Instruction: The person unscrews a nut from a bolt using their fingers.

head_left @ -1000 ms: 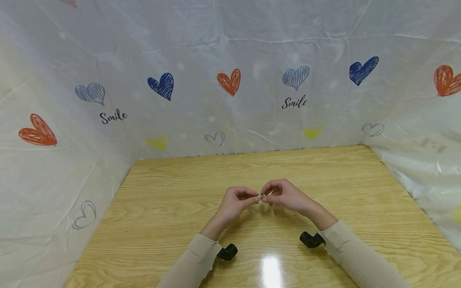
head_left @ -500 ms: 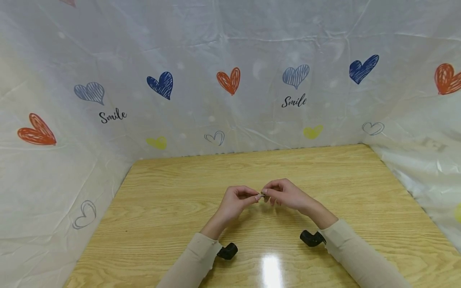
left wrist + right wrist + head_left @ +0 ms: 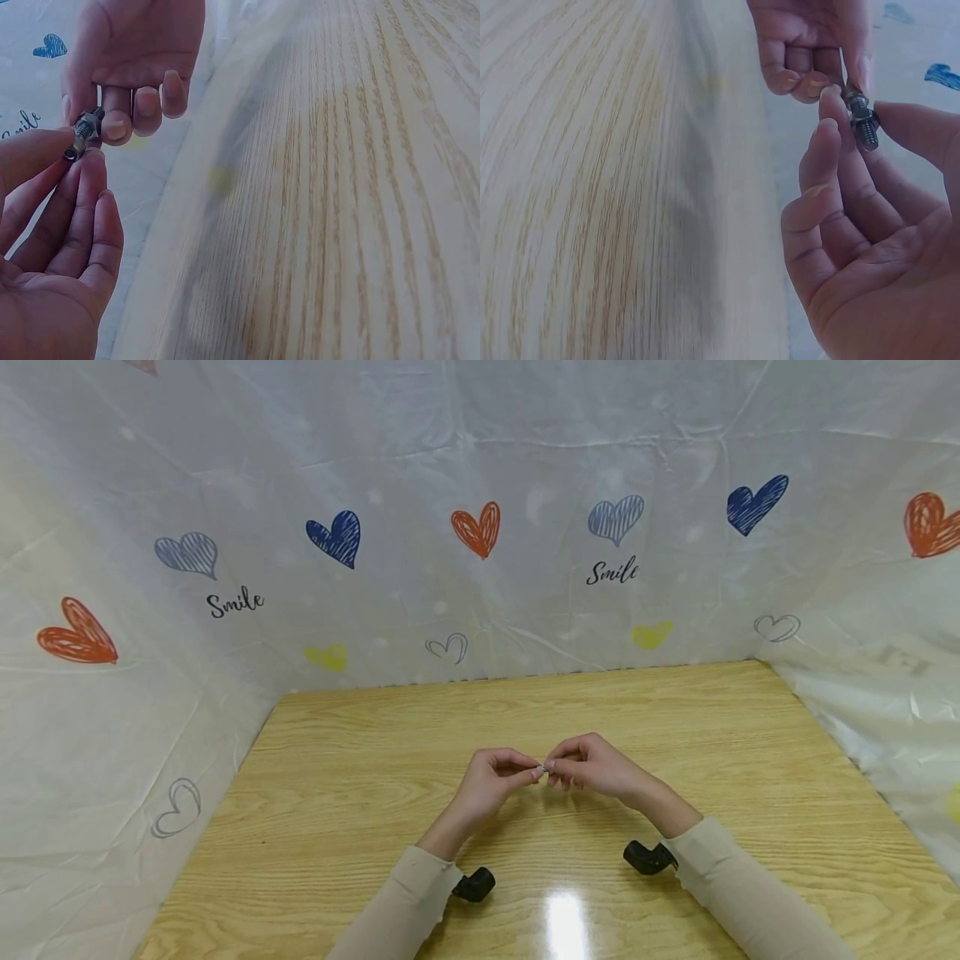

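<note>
In the head view both hands meet over the table's middle, fingertips close together around a small metal bolt. My left hand [image 3: 487,783] pinches one end of the bolt [image 3: 79,136] between thumb and fingers. From the other side, my right hand [image 3: 603,770] has its thumb and index finger at a hex nut [image 3: 863,118] threaded on the shaft. The bolt's bare threaded tip sticks out past the nut in the right wrist view. The remaining right fingers are loosely bent below. In the head view the fingertips hide most of the bolt.
A wood-grain table [image 3: 360,827] lies under both hands. White sheeting [image 3: 525,593] printed with hearts and "Smile" stands behind it and along both sides. Black curved mounts [image 3: 474,885] project from the wrists beside the beige sleeves [image 3: 405,902].
The right thumb and fingers have shifted against each other at the nut, the thumb first rising and then coming down a little. My left hand has kept its place.
</note>
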